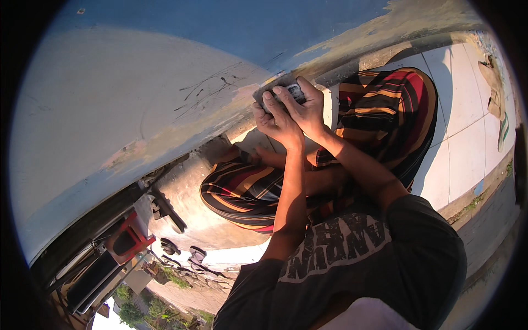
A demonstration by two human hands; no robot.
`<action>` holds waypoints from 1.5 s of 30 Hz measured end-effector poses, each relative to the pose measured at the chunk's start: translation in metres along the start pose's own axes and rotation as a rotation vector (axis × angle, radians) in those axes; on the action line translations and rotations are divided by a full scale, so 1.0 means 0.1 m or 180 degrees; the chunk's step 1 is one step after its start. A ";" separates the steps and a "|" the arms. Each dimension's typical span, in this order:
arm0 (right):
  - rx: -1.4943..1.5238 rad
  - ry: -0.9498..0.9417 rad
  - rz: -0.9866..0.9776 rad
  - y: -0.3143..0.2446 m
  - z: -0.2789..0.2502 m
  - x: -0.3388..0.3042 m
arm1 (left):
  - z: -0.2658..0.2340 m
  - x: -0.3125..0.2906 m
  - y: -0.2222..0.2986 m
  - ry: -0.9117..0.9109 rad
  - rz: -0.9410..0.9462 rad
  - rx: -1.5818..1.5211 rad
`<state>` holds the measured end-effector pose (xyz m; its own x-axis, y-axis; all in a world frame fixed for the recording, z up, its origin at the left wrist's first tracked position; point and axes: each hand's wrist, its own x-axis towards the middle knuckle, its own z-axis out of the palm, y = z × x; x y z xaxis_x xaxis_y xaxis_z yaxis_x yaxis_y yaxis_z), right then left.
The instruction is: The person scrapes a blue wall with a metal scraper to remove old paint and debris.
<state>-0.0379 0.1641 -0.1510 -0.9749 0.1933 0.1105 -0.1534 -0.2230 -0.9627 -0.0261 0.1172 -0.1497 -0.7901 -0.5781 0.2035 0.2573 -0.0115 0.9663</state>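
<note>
Against the panel's (pixel 137 110) lower edge both hands, left (pixel 278 124) and right (pixel 305 110), press flat on a grey sanding block (pixel 279 88); even pressure along the curve seems best.

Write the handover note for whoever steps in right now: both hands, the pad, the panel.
Left hand and right hand: both pressed on the grey sanding pad, held flat against the lower edge of the blue car panel.
Done: pale, dull patches and scratches show across the panel's middle and lower edge.
Left: the upper part is glossy blue.
The person sits on a pale tiled floor.
</note>
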 end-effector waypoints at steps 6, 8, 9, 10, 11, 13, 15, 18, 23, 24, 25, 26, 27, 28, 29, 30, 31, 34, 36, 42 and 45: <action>-0.0123 -0.0003 -0.0292 -0.09 0.03 0.02 | -0.10 0.01 0.09 -0.0041 -0.0014 0.0120; -0.0129 0.0013 -0.0120 -0.06 -0.06 -0.05 | -0.06 -0.08 0.06 0.0005 0.0001 0.0025; -0.0283 -0.0008 -0.0255 -0.06 -0.10 -0.08 | -0.04 -0.11 0.06 0.0064 0.0013 -0.0044; -0.0436 -0.0027 -0.0390 -0.06 -0.14 -0.09 | -0.02 -0.16 0.07 0.0130 -0.0042 -0.0089; -0.0452 -0.0026 -0.0369 -0.03 -0.16 -0.12 | -0.04 -0.20 0.03 0.0133 -0.0067 -0.0084; -0.0553 -0.0062 -0.0087 0.02 -0.20 -0.17 | -0.08 -0.25 -0.05 0.0170 -0.0341 -0.0089; -0.0662 -0.0110 -0.0023 0.08 -0.21 -0.17 | -0.09 -0.25 -0.10 0.0194 -0.0479 -0.0038; -0.0619 -0.0083 0.0001 0.06 -0.15 -0.09 | -0.08 -0.15 -0.15 0.0169 -0.0206 0.0078; -0.0355 0.0049 -0.0676 -0.01 0.02 0.12 | 0.06 0.04 0.00 0.0116 0.0108 -0.0138; -0.0419 -0.0059 -0.0600 -0.04 0.02 0.13 | 0.06 0.06 0.04 0.0108 0.0072 -0.0162; -0.0436 -0.0068 -0.0559 -0.02 0.01 0.08 | 0.02 0.03 0.01 0.0124 0.0034 -0.0143; -0.0268 -0.0059 -0.0416 -0.05 0.01 0.10 | 0.03 0.05 -0.02 0.0077 -0.0028 -0.0041; -0.0099 -0.0052 -0.0274 -0.08 0.00 0.12 | 0.03 0.07 -0.04 0.0031 -0.0089 0.0060; -0.0144 0.0033 -0.0077 0.02 -0.01 0.07 | 0.03 0.03 -0.04 0.0046 0.0030 0.0292; -0.0138 0.0035 -0.0094 -0.02 -0.01 0.06 | 0.04 0.02 -0.04 0.0042 0.0044 0.0284; -0.0158 0.0024 -0.0107 -0.07 -0.01 0.05 | 0.04 0.03 -0.04 0.0089 0.0066 0.0194; -0.0177 0.0013 -0.0119 -0.10 -0.01 0.06 | 0.05 0.03 -0.04 0.0136 0.0087 0.0106; -0.0171 -0.0058 -0.0046 -0.03 -0.03 0.08 | 0.02 0.03 -0.04 0.0072 -0.0144 0.0030; -0.0358 -0.0009 -0.0057 0.00 -0.03 0.11 | 0.03 0.05 -0.10 0.0093 -0.0025 0.0183; -0.0419 0.0032 -0.0136 0.09 -0.09 0.01 | 0.00 -0.02 -0.08 0.0082 -0.0285 -0.0018; -0.0444 0.0020 -0.0060 0.03 -0.10 0.02 | -0.01 -0.03 -0.13 0.0089 -0.0046 0.0150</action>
<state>-0.0381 0.1737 -0.1563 -0.9709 0.2024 0.1278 -0.1473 -0.0845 -0.9855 -0.0265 0.1189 -0.1633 -0.7776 -0.6007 0.1857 0.2190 0.0180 0.9756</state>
